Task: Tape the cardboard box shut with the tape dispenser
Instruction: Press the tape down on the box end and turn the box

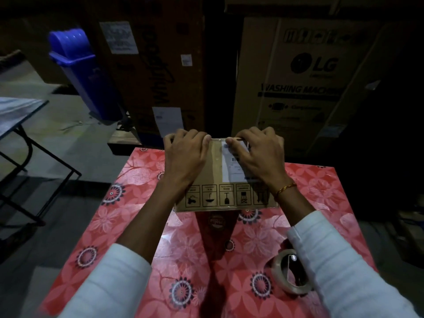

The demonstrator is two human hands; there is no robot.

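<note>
box: middle of flowered table | left hand, right hand: fingers curl over box's far edge | feel: probably light, stiff, crushable | hold: edges | tape dispenser: beside right sleeve, untouched

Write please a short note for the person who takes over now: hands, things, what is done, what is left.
Left hand: palm on top of the cardboard box, fingers curled over its far edge.
Right hand: the same, over the white label.
The box lies closed on the red table. The tape dispenser lies near right, in no hand.
Done: flaps down. The dim picture does not show whether the seam has tape.
To do: take the dispenser and tape the seam.
</note>
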